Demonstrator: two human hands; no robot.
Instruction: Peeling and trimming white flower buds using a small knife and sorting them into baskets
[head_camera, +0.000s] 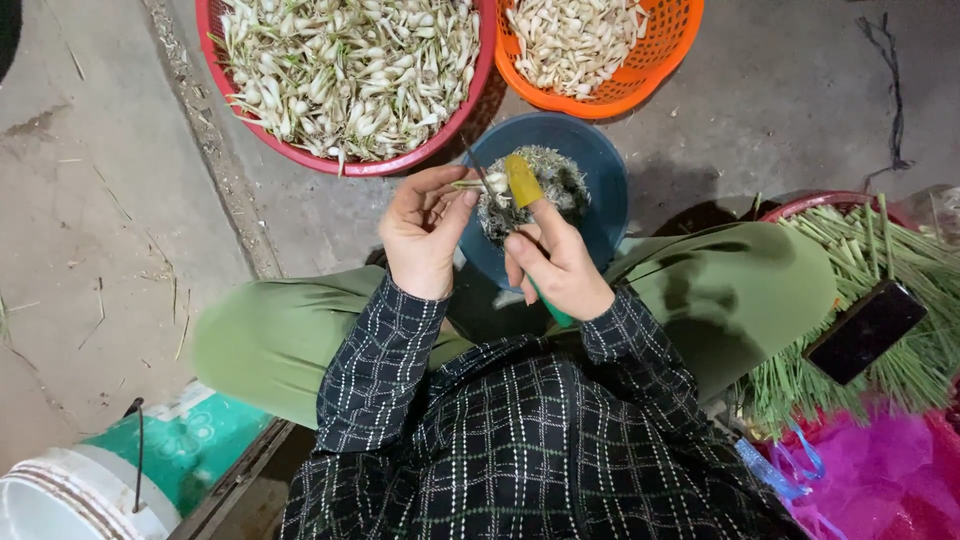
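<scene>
Bulbs are being trimmed in the head view: one small white bulb (493, 183) is pinched between the thumb and fingers (462, 200) of the left hand (425, 235), held over the blue bowl (600, 200) that sits on the floor between the knees. Its long axis lies roughly level, across the body, with its free end pointing right toward the other hand. The right hand (555, 265) is closed around a green-handled knife (548, 308), and its forefinger, covered by a yellow finger guard (522, 180), is stretched forward so that it lies just beside the bulb. The thin blade (475, 165) appears to meet the bulb from above, though the exact contact is too small to be told. The bulb is thus gripped by the left hand and lies just left of the right forefinger.

Grey trimmings (555, 180) are heaped in the bowl. A red basket (340, 160) of untrimmed bulbs with green stalks and an orange basket (650, 70) of clean white bulbs are set beyond it. Cut green stalks (900, 260), with a dark phone (865, 330) laid on them, are seen at the right.
</scene>
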